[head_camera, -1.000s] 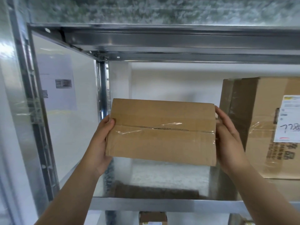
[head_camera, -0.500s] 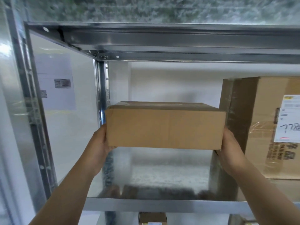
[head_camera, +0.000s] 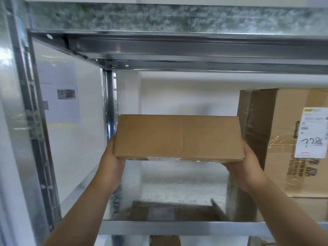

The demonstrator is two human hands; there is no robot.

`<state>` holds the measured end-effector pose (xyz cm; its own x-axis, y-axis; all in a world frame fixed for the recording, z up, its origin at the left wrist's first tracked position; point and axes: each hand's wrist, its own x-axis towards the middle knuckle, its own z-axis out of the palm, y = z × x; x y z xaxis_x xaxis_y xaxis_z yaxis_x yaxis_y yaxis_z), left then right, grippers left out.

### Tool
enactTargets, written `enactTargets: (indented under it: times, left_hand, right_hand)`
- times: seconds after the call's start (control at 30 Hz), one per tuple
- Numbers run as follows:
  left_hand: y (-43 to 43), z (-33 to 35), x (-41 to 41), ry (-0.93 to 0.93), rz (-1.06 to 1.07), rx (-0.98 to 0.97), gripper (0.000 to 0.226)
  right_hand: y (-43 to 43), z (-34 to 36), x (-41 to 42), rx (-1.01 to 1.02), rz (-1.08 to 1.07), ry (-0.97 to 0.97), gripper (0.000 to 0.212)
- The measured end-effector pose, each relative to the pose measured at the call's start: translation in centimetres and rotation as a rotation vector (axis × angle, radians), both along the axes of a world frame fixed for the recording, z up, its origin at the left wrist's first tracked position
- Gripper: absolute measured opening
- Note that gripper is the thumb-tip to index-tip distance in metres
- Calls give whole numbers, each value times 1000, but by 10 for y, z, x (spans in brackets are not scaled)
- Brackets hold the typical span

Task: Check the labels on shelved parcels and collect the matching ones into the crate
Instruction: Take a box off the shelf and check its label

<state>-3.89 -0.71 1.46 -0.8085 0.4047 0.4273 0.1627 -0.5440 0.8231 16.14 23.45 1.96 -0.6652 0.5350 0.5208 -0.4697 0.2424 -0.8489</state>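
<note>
Parcel: plain brown cardboard box (head_camera: 179,137), held above the steel shelf (head_camera: 177,226).
Left hand (head_camera: 112,157): clasps its left end.
Right hand (head_camera: 245,162): clasps its right end.

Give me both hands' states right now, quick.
Left hand: closed on the left end of the cardboard box.
Right hand: closed on the box's right end, supporting from below.

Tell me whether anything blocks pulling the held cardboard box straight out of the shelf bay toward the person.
Nothing visible does. The plain brown cardboard box is held clear above the metal shelf between the left hand and right hand. The large labelled carton stands to its right, beside the path. The crate is out of view.
</note>
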Motion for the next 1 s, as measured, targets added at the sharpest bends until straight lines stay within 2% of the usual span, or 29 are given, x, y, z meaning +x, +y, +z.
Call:
enactTargets:
  times: [0.07,0.17,0.2,0.23,0.33,0.43,0.57,0.67,0.8,0.87,0.93,1.0]
  left_hand:
    - [-2,1,1,44,-73,13,53]
    - [-10,-2,-3,86,-251,-2,106]
    - [-12,-3,-6,86,-281,-3,110]
    - [-13,-4,-10,80,-291,-9,104]
    - [-12,-10,-19,81,-273,-9,60]
    - [-9,-20,-23,20,-157,-56,63]
    - [3,-22,-14,113,26,-258,32]
    - [12,-14,-9,77,23,-303,36]
    - [20,5,6,31,-148,-359,34]
    - [21,11,11,-24,-200,-322,39]
    - [21,16,19,-42,-261,-255,56]
    - [22,20,24,-69,-248,-185,60]
  right_hand:
    - [0,2,0,-5,-5,-28,38]
    - [-2,6,4,-49,25,-73,45]
    - [-4,7,5,-84,45,-92,48]
    - [-6,8,7,-116,63,-112,48]
    - [-3,6,11,-225,84,-103,41]
    - [-8,9,11,-377,159,-10,43]
    - [-26,17,8,-415,310,-47,59]
    - [-44,23,4,-366,422,-74,66]
    - [-58,28,-3,-300,422,-116,68]
    - [-64,29,-5,-221,389,-123,68]
    - [-68,28,-6,-156,350,-96,65]
    - [-70,27,-8,-164,338,-61,62]
